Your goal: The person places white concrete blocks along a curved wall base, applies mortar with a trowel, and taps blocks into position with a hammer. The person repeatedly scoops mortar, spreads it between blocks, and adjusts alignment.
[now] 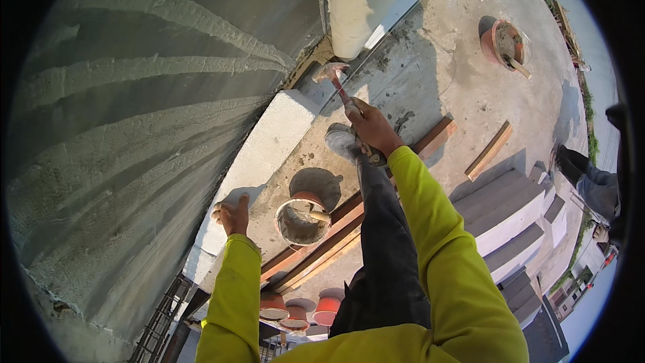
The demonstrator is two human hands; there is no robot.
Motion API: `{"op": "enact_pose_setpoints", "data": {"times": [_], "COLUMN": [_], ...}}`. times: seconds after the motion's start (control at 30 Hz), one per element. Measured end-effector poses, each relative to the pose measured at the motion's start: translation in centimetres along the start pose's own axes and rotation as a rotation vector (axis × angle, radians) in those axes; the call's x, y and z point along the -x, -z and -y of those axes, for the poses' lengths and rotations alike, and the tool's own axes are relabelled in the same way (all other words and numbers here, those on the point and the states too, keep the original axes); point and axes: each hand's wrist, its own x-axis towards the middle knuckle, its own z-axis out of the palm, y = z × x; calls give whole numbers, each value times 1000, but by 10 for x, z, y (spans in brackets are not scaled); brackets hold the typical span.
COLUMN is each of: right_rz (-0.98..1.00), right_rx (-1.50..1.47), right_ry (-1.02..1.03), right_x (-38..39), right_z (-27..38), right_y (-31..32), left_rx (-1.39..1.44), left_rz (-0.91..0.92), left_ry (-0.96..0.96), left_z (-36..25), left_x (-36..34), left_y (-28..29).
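Observation:
My right hand [371, 126] is closed around the handle of a claw hammer [329, 72]. The hammer's head hangs over the far end of a long white block [275, 133], close to the foot of a pale column. My left hand [233, 216] rests on the near part of the block row, thumb apart from partly bent fingers. These white blocks lie along the base of a grey wall [148, 114] streaked with ridges of mortar. A bucket of mortar [302, 220] with a trowel in it stands just right of my left hand.
Timber beams [342, 222] lie behind the bucket, near my leg. Another mortar bucket [505, 43] stands at the far right. Stacked white blocks [507, 202] and a loose wood piece [489, 150] are on the right. Several red buckets [327, 309] sit near me. Another person [594, 185] is at the right edge.

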Motion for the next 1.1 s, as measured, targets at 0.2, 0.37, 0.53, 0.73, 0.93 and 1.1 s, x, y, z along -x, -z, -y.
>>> {"op": "enact_pose_setpoints", "data": {"times": [0.2,0.37,0.53,0.73,0.93,1.1], "right_rz": [-6,98,-219,-70,221,348], "right_rx": [78,-14,-32,428,718,919], "right_ry": [12,-86,69,319,835,741], "right_x": [17,22,57,173,126,95], "right_z": [19,11,-7,-18,9,23], "right_y": [-1,-14,-12,-44,-116,-136], "left_rx": [32,16,8,38,59,51], "left_rz": [17,-9,-61,-29,-19,-67], "left_ry": [-12,18,-50,14,62,66], "left_z": [8,6,-2,-8,-9,-11], "left_x": [-5,-8,3,12,14,16], "left_y": [-6,-10,-3,-2,-4,-6]}}
